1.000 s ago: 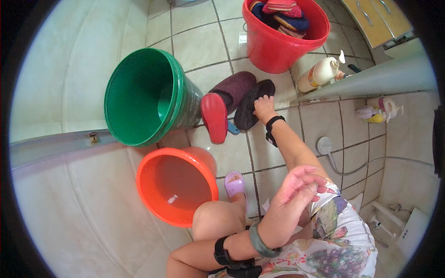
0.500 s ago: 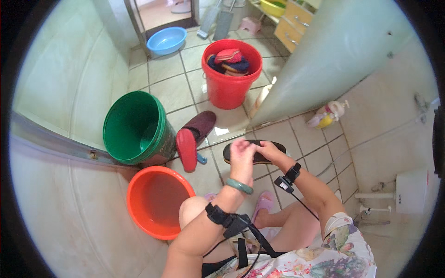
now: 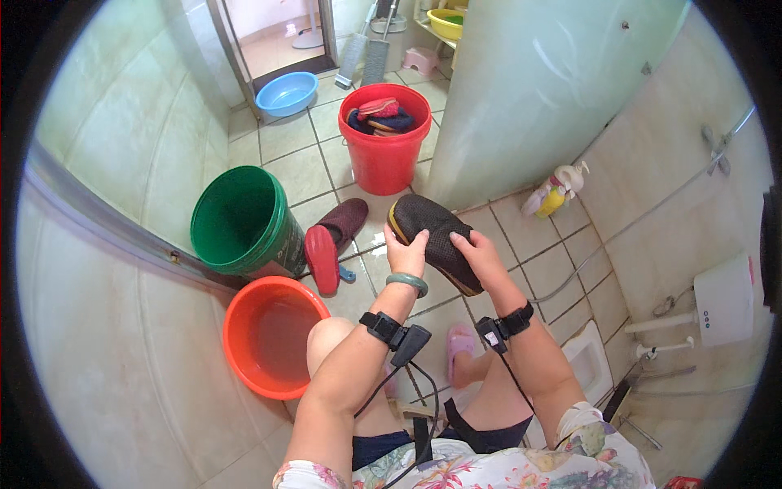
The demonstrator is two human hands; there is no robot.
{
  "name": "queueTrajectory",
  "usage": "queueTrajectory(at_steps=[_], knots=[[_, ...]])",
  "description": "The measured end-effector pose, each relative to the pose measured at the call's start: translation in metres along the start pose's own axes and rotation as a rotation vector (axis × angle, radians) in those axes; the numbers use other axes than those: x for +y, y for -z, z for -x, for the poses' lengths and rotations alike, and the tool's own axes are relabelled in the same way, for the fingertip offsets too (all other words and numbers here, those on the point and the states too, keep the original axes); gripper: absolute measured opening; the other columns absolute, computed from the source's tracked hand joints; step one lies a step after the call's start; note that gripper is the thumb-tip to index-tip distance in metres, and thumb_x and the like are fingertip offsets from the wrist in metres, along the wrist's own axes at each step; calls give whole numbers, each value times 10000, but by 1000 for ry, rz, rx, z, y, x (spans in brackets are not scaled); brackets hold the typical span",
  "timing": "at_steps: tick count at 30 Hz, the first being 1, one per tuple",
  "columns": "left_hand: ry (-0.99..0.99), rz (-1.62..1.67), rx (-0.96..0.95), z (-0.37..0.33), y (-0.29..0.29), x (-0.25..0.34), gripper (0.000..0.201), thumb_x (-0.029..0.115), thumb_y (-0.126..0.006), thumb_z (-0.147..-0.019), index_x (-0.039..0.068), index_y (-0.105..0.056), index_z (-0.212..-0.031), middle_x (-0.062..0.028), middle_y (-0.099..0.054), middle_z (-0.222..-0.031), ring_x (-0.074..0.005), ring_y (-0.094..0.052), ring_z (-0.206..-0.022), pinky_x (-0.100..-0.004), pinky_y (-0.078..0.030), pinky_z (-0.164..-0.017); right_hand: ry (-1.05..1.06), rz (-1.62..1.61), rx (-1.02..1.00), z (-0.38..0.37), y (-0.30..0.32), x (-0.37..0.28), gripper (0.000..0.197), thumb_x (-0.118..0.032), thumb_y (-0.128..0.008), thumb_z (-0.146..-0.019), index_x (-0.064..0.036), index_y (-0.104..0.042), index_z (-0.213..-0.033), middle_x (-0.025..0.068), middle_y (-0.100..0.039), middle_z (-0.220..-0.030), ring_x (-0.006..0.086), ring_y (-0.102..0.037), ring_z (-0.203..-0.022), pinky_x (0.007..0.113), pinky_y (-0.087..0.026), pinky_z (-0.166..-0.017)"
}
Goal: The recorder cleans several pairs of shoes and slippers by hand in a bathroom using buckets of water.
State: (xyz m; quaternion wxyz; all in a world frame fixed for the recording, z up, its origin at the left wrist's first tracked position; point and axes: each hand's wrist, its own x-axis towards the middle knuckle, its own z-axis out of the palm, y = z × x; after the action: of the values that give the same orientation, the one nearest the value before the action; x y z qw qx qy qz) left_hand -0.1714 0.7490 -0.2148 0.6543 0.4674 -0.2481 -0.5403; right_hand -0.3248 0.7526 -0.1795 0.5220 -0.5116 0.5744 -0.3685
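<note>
Both my hands hold a dark slipper (image 3: 438,236) with a yellowish edge, sole side partly facing me, above the tiles. My left hand (image 3: 406,253) grips its left side, thumb on the dark textured surface. On its right side is my right hand (image 3: 481,257), thumb also pressed on top; the fingers behind are hidden. To the left on the floor lies a pair of maroon slippers: one upright (image 3: 346,220), the other overturned with its red sole (image 3: 322,259) showing. A blue-handled item (image 3: 348,275) lies beside them, perhaps a brush.
An orange basin (image 3: 240,326) of murky water stands at my left, behind it a green bucket (image 3: 281,216). A red bucket (image 3: 383,167) full of slippers is ahead. Farther back sits a blue basin (image 3: 287,96). Bottles (image 3: 556,196) stand by the right partition; a squat toilet (image 3: 599,367) is at lower right.
The dark slipper has been raised and turned so its broad dark face shows. My left hand, earlier apart from it with fingers loose, now grips its left side.
</note>
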Motion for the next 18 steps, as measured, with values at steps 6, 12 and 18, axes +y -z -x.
queueTrajectory(at_steps=[6, 12, 18], knots=[[-135, -153, 12, -1, -3, -8, 656, 41, -673, -733, -19, -329, -1289, -147, -533, -1153, -221, -552, -1025, -330, -434, -908, 311, 742, 302, 8, 2, 6, 528, -429, -660, -767, 30, -544, -999, 180, -601, -880, 348, -577, -797, 404, -452, -737], [131, -21, 13, 11, -23, 29, 485, 73, -651, -791, 46, -402, -1206, -86, -561, -1042, -168, -585, -877, -288, -509, -700, 459, 614, 383, -6, 5, 2, 654, -468, -669, -732, 23, -494, -1127, 227, -584, -999, 373, -562, -940, 433, -442, -824], [123, -44, -42, 1, -13, 25, 392, 151, -653, -818, 68, -445, -1139, -65, -583, -963, -167, -608, -783, -305, -530, -585, 367, 579, 271, -5, 1, 6, 569, -441, -626, -784, 13, -530, -1114, 218, -591, -1034, 374, -571, -959, 429, -447, -816]])
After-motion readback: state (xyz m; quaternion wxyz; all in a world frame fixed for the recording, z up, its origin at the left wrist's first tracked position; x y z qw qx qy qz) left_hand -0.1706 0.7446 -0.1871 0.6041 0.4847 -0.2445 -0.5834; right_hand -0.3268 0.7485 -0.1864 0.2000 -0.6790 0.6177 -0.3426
